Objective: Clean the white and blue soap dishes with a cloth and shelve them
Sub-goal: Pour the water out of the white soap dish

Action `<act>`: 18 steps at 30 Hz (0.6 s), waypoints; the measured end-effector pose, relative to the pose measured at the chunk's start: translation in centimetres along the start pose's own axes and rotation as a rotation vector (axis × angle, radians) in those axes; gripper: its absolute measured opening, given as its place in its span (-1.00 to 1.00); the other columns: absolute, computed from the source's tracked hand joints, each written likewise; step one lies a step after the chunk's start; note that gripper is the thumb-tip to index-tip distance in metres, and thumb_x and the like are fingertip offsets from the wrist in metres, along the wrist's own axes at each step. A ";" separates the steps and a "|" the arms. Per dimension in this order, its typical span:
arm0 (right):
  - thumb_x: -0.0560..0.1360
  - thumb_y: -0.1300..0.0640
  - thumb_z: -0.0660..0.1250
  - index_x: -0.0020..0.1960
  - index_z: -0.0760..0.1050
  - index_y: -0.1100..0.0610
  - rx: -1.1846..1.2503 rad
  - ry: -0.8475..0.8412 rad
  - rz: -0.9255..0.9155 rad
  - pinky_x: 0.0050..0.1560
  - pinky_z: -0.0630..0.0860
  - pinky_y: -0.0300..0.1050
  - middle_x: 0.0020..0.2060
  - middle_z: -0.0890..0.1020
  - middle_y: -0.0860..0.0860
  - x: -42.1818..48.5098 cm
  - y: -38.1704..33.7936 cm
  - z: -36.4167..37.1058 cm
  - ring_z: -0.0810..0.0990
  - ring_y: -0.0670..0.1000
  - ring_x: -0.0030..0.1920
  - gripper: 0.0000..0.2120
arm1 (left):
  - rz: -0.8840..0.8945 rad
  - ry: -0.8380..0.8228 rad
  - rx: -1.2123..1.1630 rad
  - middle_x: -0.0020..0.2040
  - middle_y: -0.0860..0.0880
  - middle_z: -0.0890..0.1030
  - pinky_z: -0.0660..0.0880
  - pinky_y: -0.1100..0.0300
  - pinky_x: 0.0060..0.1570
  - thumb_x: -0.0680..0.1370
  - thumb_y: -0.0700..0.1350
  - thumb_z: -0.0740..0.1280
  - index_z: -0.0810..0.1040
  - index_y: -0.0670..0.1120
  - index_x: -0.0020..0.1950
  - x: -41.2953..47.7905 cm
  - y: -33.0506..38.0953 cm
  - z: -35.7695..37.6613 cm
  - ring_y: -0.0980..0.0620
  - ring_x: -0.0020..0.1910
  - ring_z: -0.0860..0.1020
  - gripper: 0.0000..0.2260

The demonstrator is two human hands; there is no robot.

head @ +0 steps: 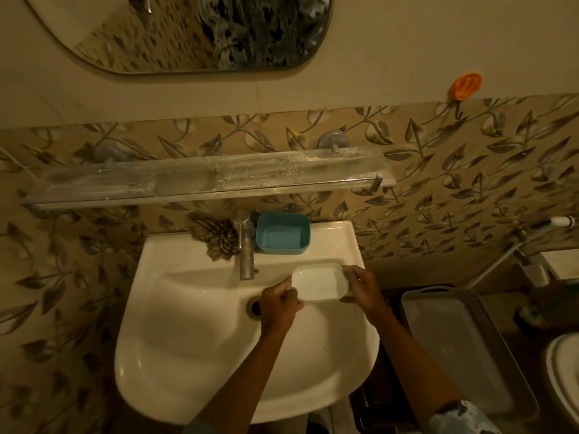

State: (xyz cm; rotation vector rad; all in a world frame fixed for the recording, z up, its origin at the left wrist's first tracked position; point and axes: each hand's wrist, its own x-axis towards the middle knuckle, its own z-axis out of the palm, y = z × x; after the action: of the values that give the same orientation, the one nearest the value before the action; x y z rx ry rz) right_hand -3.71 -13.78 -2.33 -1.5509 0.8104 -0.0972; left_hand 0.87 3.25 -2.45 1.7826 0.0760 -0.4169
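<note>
A white soap dish (pixel 319 281) is held over the white sink (pixel 194 355), open side up. My left hand (pixel 277 303) grips its left end and my right hand (pixel 360 288) grips its right end. A blue soap dish (pixel 283 233) rests empty on the sink's back ledge, right of the metal tap (pixel 246 249). A patterned cloth (pixel 219 238) lies bunched on the ledge behind and left of the tap. The glass shelf (pixel 200 180) is mounted on the tiled wall above the sink and carries nothing.
A mirror (pixel 200 32) hangs above the shelf. An orange hook (pixel 465 86) sticks to the wall at upper right. A grey plastic tray (pixel 460 346) sits right of the sink, with a white toilet rim (pixel 560 380) at the far right.
</note>
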 end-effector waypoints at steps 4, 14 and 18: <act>0.66 0.02 0.09 0.30 0.39 0.16 0.133 -0.096 0.138 -0.23 0.64 0.05 0.21 0.45 0.14 -1.4 0.1 1.5 0.46 0.20 0.21 -0.69 | 0.009 -0.069 -0.017 0.08 -0.05 0.61 0.64 0.06 -0.07 0.54 -0.34 0.21 0.52 -0.14 0.29 -0.5 0.2 -1.8 -0.09 0.07 0.60 -0.66; 0.65 -0.06 0.05 0.29 0.43 -0.02 0.404 -0.320 0.188 -0.20 0.64 0.05 0.21 0.48 0.15 -4.0 -0.5 3.3 0.51 0.20 0.20 -0.69 | 0.016 -0.067 0.135 0.22 -0.13 0.59 0.64 0.13 -0.14 0.54 -0.30 0.28 0.52 -0.13 0.30 0.0 1.0 -5.2 -0.13 0.08 0.60 -0.67; 0.65 -0.04 0.05 0.24 0.44 0.01 0.416 -0.286 0.154 -0.21 0.63 0.03 0.18 0.49 0.14 -4.6 -0.7 4.4 0.51 0.19 0.19 -0.71 | 0.038 -0.050 0.100 0.21 -0.17 0.58 0.61 -0.05 0.02 0.57 -0.23 0.27 0.55 -0.19 0.24 0.0 1.1 -6.4 -0.13 0.06 0.60 -0.74</act>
State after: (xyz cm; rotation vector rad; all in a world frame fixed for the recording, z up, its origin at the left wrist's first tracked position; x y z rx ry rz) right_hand -4.59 -7.66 -0.61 -1.0758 0.6319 0.0652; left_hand 2.72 9.00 -0.17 1.8682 -0.0140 -0.4445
